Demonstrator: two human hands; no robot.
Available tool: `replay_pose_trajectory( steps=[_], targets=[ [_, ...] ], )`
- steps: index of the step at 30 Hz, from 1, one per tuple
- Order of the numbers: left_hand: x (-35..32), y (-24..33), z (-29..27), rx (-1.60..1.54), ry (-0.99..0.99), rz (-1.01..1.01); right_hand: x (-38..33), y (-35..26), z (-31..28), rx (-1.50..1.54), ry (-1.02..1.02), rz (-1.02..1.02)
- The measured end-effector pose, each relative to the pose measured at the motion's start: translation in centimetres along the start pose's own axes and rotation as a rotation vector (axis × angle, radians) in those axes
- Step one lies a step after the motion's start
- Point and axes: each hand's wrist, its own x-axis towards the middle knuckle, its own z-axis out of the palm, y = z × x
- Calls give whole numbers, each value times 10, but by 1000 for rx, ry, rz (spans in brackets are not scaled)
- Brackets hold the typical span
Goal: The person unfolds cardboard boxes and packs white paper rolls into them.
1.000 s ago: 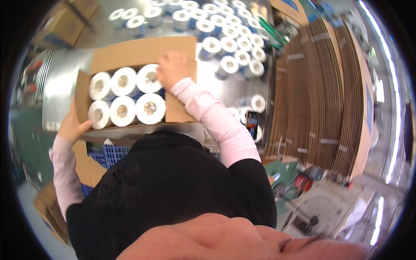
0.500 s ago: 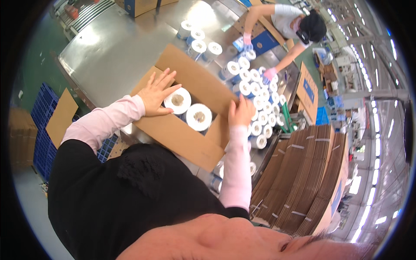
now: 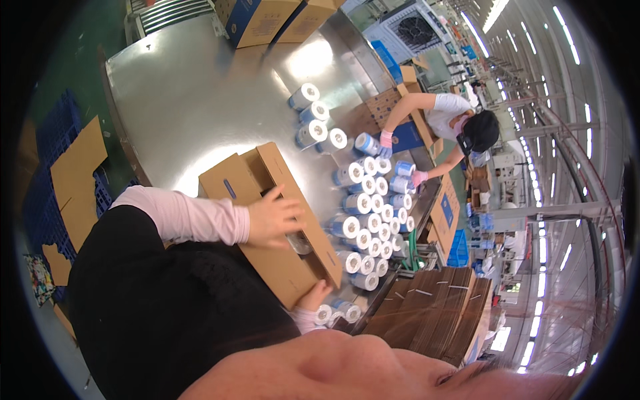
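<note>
In front of me a brown cardboard box point(image 3: 270, 263) stands at an angle on the metal table, with its long flaps folded partly inward. A gap between the flaps lets me glimpse a wrapped roll point(image 3: 301, 244) inside; most of the contents are hidden. My left hand point(image 3: 275, 219) lies over the gap, its fingers spread and slightly blurred, holding nothing. At the box's near right end, my right hand point(image 3: 313, 297) is closed on the cardboard edge, part of its fingers out of sight.
Several white-and-blue rolls point(image 3: 363, 203) crowd the table to the right, where a co-worker's gloved hands point(image 3: 419, 178) handle some. A few more rolls point(image 3: 311, 133) stand beyond the box. Stacked flat cardboard point(image 3: 427, 313) is at lower right; closed cartons point(image 3: 263, 23) sit at the far edge.
The box flaps have come inward, covering the rolls that showed before. My left hand has moved across over the opening, and my right hand has dropped to the box's near end. The view has shifted.
</note>
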Motion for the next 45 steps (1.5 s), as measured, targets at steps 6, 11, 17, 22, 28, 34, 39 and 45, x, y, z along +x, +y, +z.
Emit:
replay_pose_trajectory(
  steps=[6, 11, 17, 22, 28, 34, 39, 45],
  targets=[
    [-52, 3, 15, 48, -109, -47, -21, -40, 111, 700, -649, 398],
    [-45, -122, -58, 192, -134, -499, -9, -73, 140, 339, -950, 227],
    [-49, -258, -63, 180, 379, -1544, -28, -36, 136, 118, -945, 254],
    [-92, -182, 87, -100, -611, -893, -25, -17, 106, -27, -883, 261],
    [-174, -74, 179, -568, -1218, -509, 21, -8, -1, -243, -589, -113],
    [-193, -130, 167, -147, -778, -963, 106, -182, -234, -643, 291, -619],
    [-239, -159, 185, -29, -805, -951, 70, -303, -391, -1725, 1074, -192],
    [-199, -98, 204, -173, -901, -953, 55, -276, -454, -1873, 907, 300]
  ],
)
